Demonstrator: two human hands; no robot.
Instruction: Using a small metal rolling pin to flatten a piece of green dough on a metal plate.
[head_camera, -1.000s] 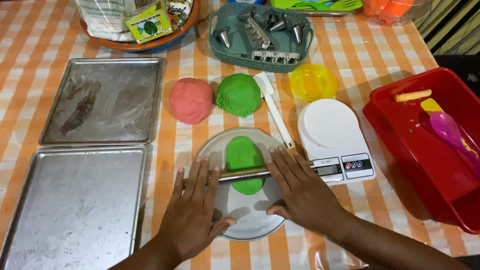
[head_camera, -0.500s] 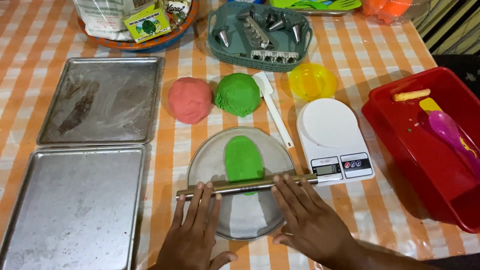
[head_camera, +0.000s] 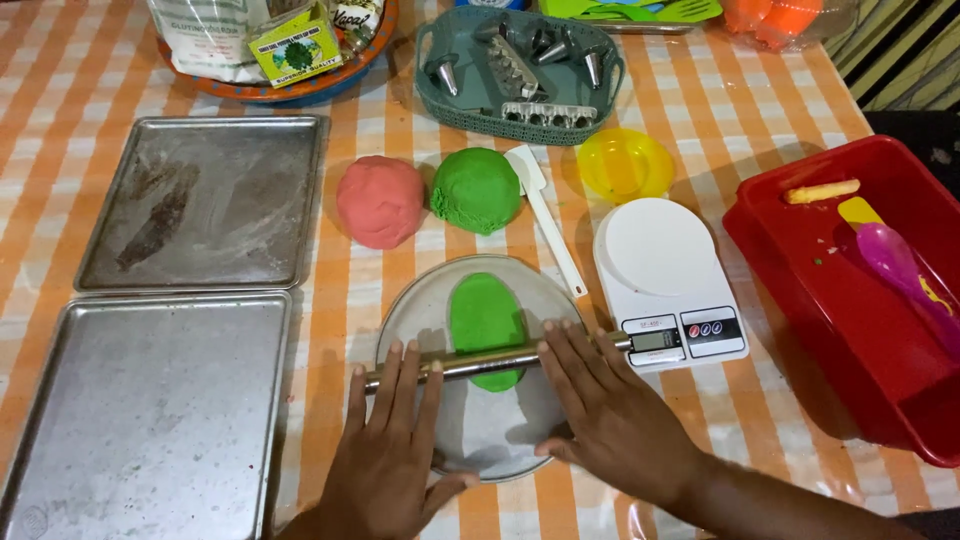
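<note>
Shiny metal rolling pin (head_camera: 490, 360) over soft, matt green dough (head_camera: 484, 320) on a dull grey metal plate (head_camera: 420, 310). Two scuffed, floury metal trays (head_camera: 150, 420) alongside, a glossy red plastic tub (head_camera: 800, 250), a smooth white plastic scale (head_camera: 655, 250), checked cloth on the tabletop (head_camera: 760, 120).

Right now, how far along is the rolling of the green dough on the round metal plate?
Done: the flat oval of green dough is already spread thin on the round metal plate. In hand: the left hand and right hand press the thin steel rolling pin over its near end. Left: the pink dough ball and green dough ball sit unrolled; both metal baking trays hold no dough.
</note>
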